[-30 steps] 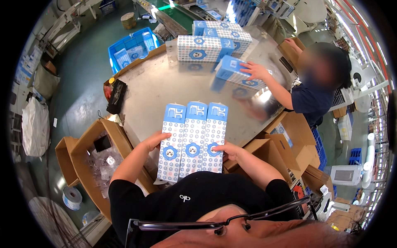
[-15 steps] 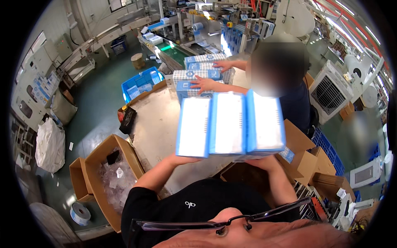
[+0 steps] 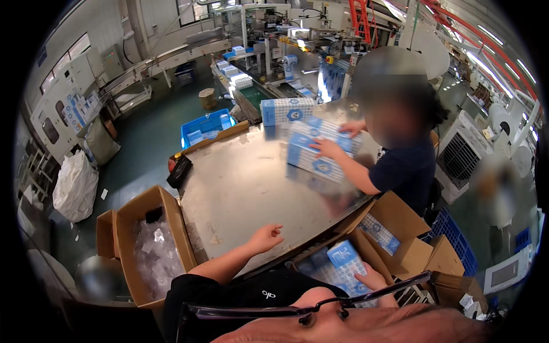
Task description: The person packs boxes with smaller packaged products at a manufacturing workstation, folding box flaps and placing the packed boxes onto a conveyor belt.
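Note:
My left hand (image 3: 266, 238) hovers over the near edge of the metal table (image 3: 240, 194), holding nothing, its fingers loosely bent and apart. Down at the lower right, my right hand (image 3: 373, 278) grips the side of blue-and-white packs (image 3: 346, 267) inside an open cardboard carton (image 3: 394, 248). The packs' lower parts are hidden by the carton and my body. Across the table, a co-worker's hands (image 3: 334, 146) rest on a patterned blue-and-white pack block (image 3: 317, 157), blurred by motion. Another patterned pack (image 3: 289, 111) stands behind it, near the conveyor.
A carton of clear plastic pieces (image 3: 157, 246) stands left of the table. Beyond the far left corner is a blue crate (image 3: 209, 128) with packs. A black object (image 3: 180, 171) lies on the table's left edge. The co-worker (image 3: 403, 166) stands at the right.
The three packs held in both hands have gone down into the carton at the right. My left hand has let go. The co-worker's packs have moved right and nearer along the table.

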`<state>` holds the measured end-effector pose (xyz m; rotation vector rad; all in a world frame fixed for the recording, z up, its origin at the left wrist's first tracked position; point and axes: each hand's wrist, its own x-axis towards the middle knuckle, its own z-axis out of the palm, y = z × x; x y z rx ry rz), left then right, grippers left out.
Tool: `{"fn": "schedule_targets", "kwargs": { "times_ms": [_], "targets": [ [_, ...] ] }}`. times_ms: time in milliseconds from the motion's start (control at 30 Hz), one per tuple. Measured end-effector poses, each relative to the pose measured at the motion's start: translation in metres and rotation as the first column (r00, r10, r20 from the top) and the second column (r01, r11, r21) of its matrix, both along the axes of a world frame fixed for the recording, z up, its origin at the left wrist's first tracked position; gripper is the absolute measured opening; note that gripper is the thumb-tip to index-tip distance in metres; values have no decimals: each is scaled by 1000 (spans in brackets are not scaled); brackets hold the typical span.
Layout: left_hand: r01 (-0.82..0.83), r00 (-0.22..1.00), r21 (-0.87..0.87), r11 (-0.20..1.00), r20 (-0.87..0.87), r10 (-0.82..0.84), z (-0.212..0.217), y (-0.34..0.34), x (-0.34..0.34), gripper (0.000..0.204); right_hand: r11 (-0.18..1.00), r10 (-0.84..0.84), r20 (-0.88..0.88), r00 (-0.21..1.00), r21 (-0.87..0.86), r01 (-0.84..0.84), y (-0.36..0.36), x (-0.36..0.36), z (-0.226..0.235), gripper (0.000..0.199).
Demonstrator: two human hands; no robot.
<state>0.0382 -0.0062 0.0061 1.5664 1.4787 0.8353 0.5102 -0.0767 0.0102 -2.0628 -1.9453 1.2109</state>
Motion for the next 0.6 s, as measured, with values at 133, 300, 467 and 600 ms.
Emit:
{"fn": "schedule_targets", "kwargs": {
  "times_ms": [133,300,467,600],
  "targets": [
    [-18,1000,-193,981,-25,14,7,-21,-26,39,981,-141,167,976,-108,160,50,-7,-94,69],
    [-611,771,71,788,-173,613,-12,-76,-151,36,685,73,415,907,640,-348,46,-106,-50,62],
    [-863,353,354,361,-89,931,-6,-135,-253,25,782,402,-47,915,538,-316,220,-229,-25,61],
    [-925,58,355,136,-221,973,-46,-218,-308,30,684,489,-49,871,642,-348,366,-368,30,60]
  ]
}}
